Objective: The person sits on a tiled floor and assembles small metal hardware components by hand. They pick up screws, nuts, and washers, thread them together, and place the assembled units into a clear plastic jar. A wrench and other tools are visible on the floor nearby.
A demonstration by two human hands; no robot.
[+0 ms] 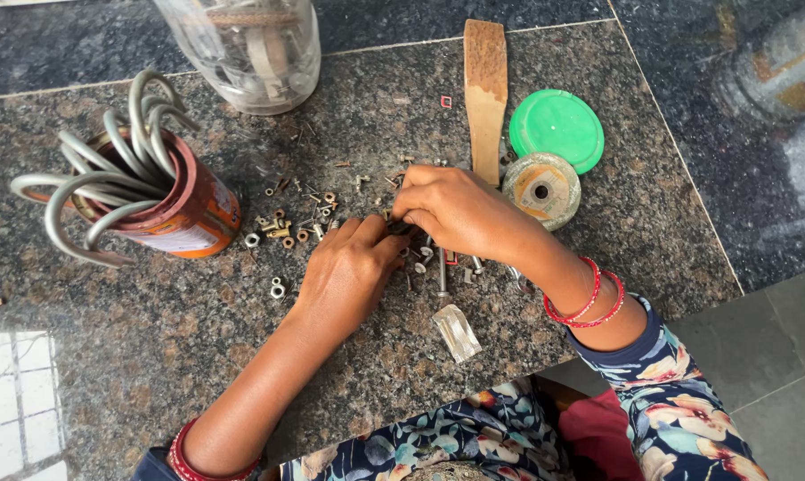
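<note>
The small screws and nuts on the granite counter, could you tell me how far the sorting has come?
A small group of nuts lies apart at the left. The left hand and right hand meet over the scattered screws and nuts, fingertips pinching at something too small to identify. Most hardware is loose on the counter; the clear jar stands open behind.

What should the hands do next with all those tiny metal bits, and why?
Probably lift the small piece pinched where the left hand and right hand meet, clear of the pile. Both sets of fingertips close on one spot among the scattered nuts and screws on the granite counter, so that piece looks already chosen.
</note>
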